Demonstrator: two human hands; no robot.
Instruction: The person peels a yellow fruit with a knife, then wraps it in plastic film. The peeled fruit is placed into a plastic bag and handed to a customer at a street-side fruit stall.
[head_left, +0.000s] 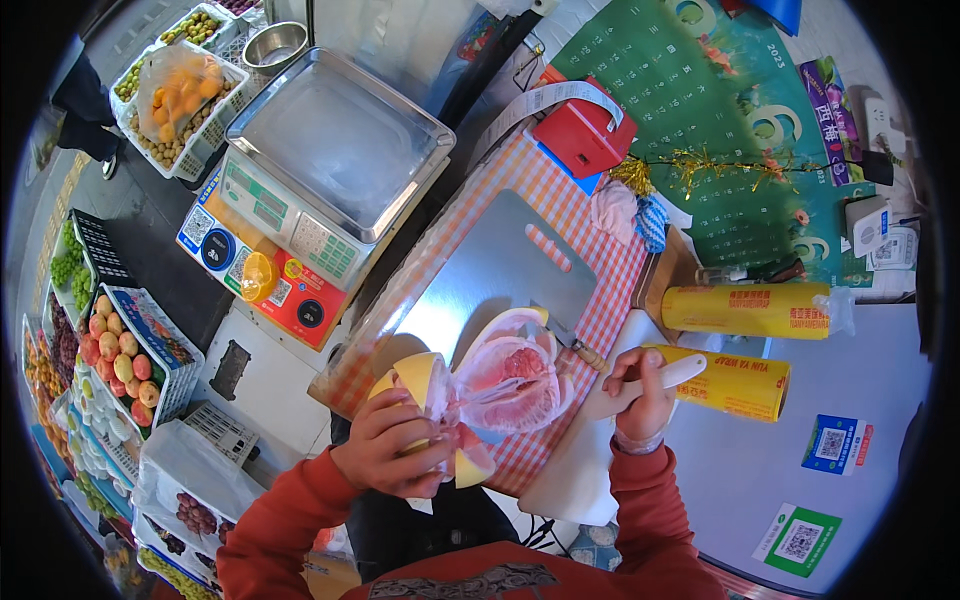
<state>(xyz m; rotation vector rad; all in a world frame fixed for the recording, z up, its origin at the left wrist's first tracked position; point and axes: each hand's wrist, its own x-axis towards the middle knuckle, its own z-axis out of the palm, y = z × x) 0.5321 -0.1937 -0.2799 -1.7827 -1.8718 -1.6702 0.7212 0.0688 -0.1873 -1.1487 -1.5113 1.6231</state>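
Observation:
A partly peeled pomelo (514, 379) shows pink flesh and white pith, its thick yellow rind (420, 375) folded outward in sections. My left hand (401, 442) grips the rind at the near left side of the fruit. Between the fingers of my right hand (646, 397) is a flat white tool (682, 370), held to the right of the pomelo and apart from it. Under the fruit lies a grey cutting board (480, 255) with a slot handle. A wooden-handled knife (590, 355) rests beside the pomelo, its blade partly hidden by rind.
A checked cloth (604, 300) covers the table. Beyond its left edge stands a weighing scale (337, 142). A red box (585, 127) with a paper strip is at the back. Cling-wrap rolls (742, 309) lie right. Fruit crates (169, 375) line the left; a person's leg (84, 105) shows there.

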